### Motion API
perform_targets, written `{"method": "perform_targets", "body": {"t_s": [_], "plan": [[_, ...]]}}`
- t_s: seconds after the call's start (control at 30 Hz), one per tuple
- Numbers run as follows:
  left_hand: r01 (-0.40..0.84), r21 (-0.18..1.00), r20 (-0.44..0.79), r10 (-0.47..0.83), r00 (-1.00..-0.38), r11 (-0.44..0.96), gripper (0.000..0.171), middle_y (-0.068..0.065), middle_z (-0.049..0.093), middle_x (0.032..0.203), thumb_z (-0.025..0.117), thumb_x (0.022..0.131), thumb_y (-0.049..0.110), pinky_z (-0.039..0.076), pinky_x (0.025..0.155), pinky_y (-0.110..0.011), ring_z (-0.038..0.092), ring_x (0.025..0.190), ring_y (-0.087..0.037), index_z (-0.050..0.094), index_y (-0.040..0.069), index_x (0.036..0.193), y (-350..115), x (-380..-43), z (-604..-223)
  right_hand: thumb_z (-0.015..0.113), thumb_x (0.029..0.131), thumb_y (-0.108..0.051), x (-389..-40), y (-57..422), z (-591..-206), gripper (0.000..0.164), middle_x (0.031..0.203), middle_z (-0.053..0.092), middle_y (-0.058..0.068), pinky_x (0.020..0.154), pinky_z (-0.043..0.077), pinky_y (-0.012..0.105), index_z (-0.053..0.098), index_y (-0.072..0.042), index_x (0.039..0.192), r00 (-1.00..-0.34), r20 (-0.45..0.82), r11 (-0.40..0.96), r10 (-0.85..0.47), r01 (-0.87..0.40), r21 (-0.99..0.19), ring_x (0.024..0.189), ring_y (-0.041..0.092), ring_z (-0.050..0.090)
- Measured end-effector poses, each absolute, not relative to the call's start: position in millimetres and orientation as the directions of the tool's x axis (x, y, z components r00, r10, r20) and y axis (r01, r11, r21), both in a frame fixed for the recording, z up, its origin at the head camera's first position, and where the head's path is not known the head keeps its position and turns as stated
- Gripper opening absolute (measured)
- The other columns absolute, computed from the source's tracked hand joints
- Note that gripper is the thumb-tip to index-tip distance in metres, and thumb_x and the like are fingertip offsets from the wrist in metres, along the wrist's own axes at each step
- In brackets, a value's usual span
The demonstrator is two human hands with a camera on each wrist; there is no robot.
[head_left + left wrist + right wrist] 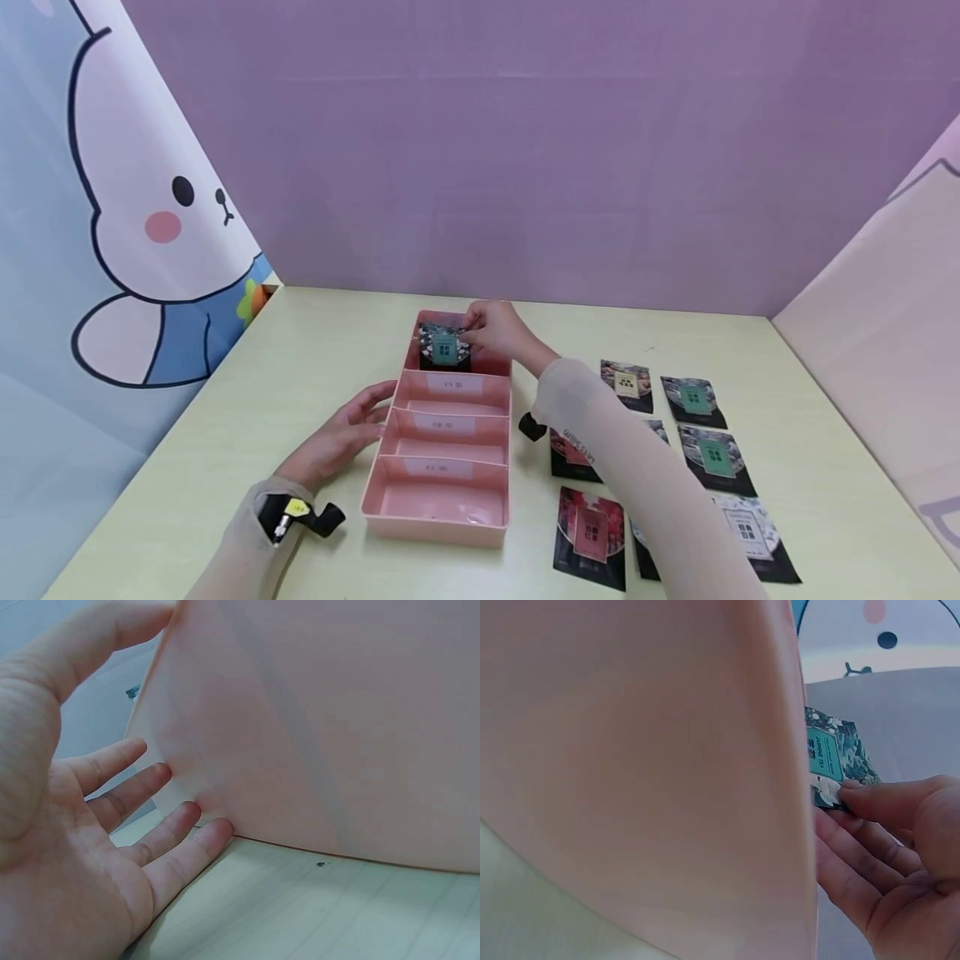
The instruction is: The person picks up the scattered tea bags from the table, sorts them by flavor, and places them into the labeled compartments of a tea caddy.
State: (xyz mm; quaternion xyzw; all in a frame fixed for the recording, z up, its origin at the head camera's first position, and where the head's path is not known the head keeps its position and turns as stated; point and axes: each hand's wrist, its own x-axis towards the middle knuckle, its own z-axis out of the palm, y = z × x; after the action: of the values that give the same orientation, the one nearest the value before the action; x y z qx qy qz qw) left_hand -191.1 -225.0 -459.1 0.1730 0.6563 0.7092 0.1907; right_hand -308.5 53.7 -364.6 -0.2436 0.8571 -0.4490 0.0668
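Observation:
A pink divided box [435, 529] stands lengthwise on the table, with white labels on its dividers. My right hand [497, 332] reaches over its farthest compartment and pinches the edge of a dark tea packet [444, 347] with a green label. In the right wrist view this packet [829, 754] reads "Jasmine Tea", with the thumb on its face; the box wall hides part of it. My left hand [347, 432] lies along the box's left side. Its spread fingers [180, 859] touch the outer wall [360, 735] low down in the left wrist view, and the thumb reaches the rim.
Several tea packets lie right of the box: a red-label one [590, 533], a cream-label one [627, 385], green-label ones [693, 400] and a white-label one [750, 533]. The right sleeve [637, 467] covers some. A purple backdrop [525, 167] rises behind the table.

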Motion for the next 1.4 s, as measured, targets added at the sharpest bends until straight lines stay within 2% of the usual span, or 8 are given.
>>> {"method": "perform_targets", "body": {"t_s": [0.23, 0.5, 0.67, 0.8, 0.97, 1.1, 1.4], "plan": [[-0.028, 0.997, 0.01, 0.502, -0.865, -0.067, 0.074, -0.023, 0.015, 0.161, 0.059, 0.096, 0.011, 0.042, 0.105, -0.029, 0.047, 0.129, -0.011, 0.018, 0.002, 0.156, -226, -192, -461, 0.073, 0.089, -0.005, -305, 46, -375, 0.007, 0.084, 0.07, 0.009, 0.058, 0.059, 0.029, 0.067, -0.001, 0.091, -0.881, 0.045, 0.51, -0.471, -0.313, -0.801, 0.062, 0.017, 0.068], [-0.043, 0.997, -0.005, 0.494, -0.869, -0.065, 0.074, -0.022, 0.016, 0.161, 0.06, 0.096, 0.011, 0.042, 0.106, -0.03, 0.045, 0.132, -0.017, 0.017, 0.002, 0.157, -224, -192, -460, 0.076, 0.088, -0.009, -303, 42, -382, 0.012, 0.076, 0.07, 0.005, 0.059, 0.058, 0.027, 0.066, -0.003, 0.084, -0.885, 0.054, 0.572, -0.463, -0.345, -0.744, 0.059, 0.013, 0.067], [-0.06, 0.997, -0.034, 0.482, -0.875, -0.039, 0.075, -0.019, 0.017, 0.162, 0.06, 0.096, 0.012, 0.035, 0.113, -0.044, 0.04, 0.137, -0.026, 0.018, 0.005, 0.157, -223, -191, -456, 0.077, 0.087, -0.014, -303, 40, -379, 0.014, 0.069, 0.067, 0.001, 0.064, 0.055, 0.026, 0.069, -0.006, 0.079, -0.879, 0.081, 0.641, -0.47, -0.403, -0.653, 0.059, 0.01, 0.063], [-0.081, 0.996, -0.061, 0.466, -0.883, -0.024, 0.076, -0.016, 0.018, 0.162, 0.061, 0.095, 0.011, 0.028, 0.115, -0.053, 0.034, 0.141, -0.034, 0.018, 0.007, 0.158, -223, -191, -455, 0.078, 0.087, -0.016, -303, 38, -377, 0.019, 0.066, 0.063, 0.0, 0.062, 0.049, 0.027, 0.067, -0.007, 0.074, -0.87, 0.116, 0.691, -0.478, -0.455, -0.562, 0.059, 0.013, 0.056], [-0.074, 0.997, -0.048, 0.471, -0.881, -0.036, 0.077, -0.019, 0.018, 0.162, 0.062, 0.094, 0.01, 0.03, 0.115, -0.049, 0.035, 0.141, -0.034, 0.018, 0.005, 0.157, -222, -193, -455, 0.077, 0.088, -0.016, -303, 38, -376, 0.015, 0.074, 0.068, 0.004, 0.063, 0.052, 0.027, 0.069, -0.007, 0.079, -0.874, 0.128, 0.713, -0.468, -0.459, -0.53, 0.065, 0.013, 0.06], [-0.075, 0.996, -0.044, 0.481, -0.876, -0.045, 0.076, -0.018, 0.018, 0.162, 0.062, 0.095, 0.009, 0.035, 0.113, -0.042, 0.039, 0.138, -0.026, 0.018, 0.006, 0.157, -221, -195, -457, 0.076, 0.088, -0.015, -303, 43, -372, 0.01, 0.08, 0.071, 0.004, 0.063, 0.055, 0.027, 0.073, -0.007, 0.087, -0.892, 0.123, 0.71, -0.436, -0.425, -0.562, 0.066, 0.012, 0.064], [-0.058, 0.995, -0.008, 0.505, -0.863, -0.082, 0.078, -0.023, 0.014, 0.161, 0.061, 0.095, 0.01, 0.043, 0.105, -0.026, 0.047, 0.128, -0.01, 0.015, 0.002, 0.157, -223, -195, -457, 0.073, 0.09, -0.013, -306, 59, -359, 0.008, 0.083, 0.07, 0.005, 0.063, 0.056, 0.027, 0.073, -0.005, 0.091, -0.884, 0.122, 0.641, -0.452, -0.416, -0.645, 0.068, 0.016, 0.066]]}}
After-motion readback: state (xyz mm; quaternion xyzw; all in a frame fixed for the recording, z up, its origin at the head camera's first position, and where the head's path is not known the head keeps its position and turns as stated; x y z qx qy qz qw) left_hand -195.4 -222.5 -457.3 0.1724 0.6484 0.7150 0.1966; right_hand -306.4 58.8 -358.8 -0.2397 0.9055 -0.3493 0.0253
